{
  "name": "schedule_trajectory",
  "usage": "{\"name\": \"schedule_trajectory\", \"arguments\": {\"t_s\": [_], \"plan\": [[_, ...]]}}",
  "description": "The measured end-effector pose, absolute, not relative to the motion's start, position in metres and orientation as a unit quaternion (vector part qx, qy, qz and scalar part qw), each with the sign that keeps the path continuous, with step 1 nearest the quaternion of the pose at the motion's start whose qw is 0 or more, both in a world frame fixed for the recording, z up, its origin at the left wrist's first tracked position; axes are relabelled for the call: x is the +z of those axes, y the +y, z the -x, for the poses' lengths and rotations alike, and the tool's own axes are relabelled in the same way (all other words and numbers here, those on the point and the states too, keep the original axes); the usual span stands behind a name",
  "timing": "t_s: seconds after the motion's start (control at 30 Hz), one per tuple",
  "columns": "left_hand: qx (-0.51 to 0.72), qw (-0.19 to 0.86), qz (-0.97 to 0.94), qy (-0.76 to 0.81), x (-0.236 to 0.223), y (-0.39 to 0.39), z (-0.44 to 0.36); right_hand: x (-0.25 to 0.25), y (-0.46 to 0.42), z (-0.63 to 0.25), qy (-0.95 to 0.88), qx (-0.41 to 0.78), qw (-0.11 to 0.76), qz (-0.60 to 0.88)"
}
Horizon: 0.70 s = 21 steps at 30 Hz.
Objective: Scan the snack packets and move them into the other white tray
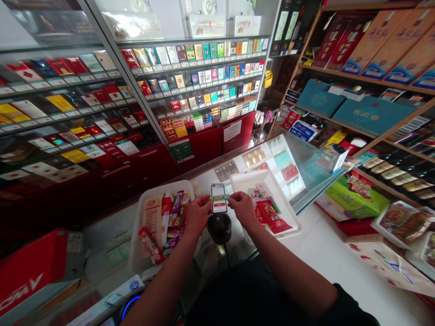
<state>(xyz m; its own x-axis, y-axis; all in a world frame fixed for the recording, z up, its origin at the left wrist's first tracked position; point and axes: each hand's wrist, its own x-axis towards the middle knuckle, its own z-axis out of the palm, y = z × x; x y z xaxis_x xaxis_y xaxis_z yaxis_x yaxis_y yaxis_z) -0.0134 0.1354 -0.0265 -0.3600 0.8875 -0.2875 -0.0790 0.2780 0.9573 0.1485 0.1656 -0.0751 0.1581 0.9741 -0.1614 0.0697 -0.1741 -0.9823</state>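
Observation:
A small flat green pack, perhaps chewing gum [219,198], is stretched between my two hands above the glass counter. My left hand [200,212] pinches its left end, and my right hand [243,207] pinches the right end. Right behind the pack is a phone with a lit white screen [219,206]. Just below stands a black barcode scanner [219,227] on a thin stem. To the left, a white bin [136,242] holds several wrapped snacks, with a red-and-green candy pack [151,245] on top. A second white bin [295,224] at the right contains red snack packets [272,216].
Glass shelves full of cigarette packs [193,50] line the back wall. Wooden shelving [384,83] with boxes and bottles rises at the right. A red box [30,271] sits at the lower left. Near the counter's right end are a green box [353,197] and trays of packaged food [397,224].

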Motion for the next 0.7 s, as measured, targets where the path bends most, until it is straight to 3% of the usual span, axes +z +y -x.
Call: {"name": "schedule_trajectory", "arguments": {"t_s": [0.37,0.7], "plan": [[0.457,0.48,-0.342,0.666,-0.044,0.135,0.018,-0.073,0.165,-0.151,-0.443,0.477,0.462,0.602],[0.396,0.359,-0.457,0.71,-0.043,0.132,0.023,-0.061,0.157,-0.15,-0.509,0.418,0.42,0.623]]}}
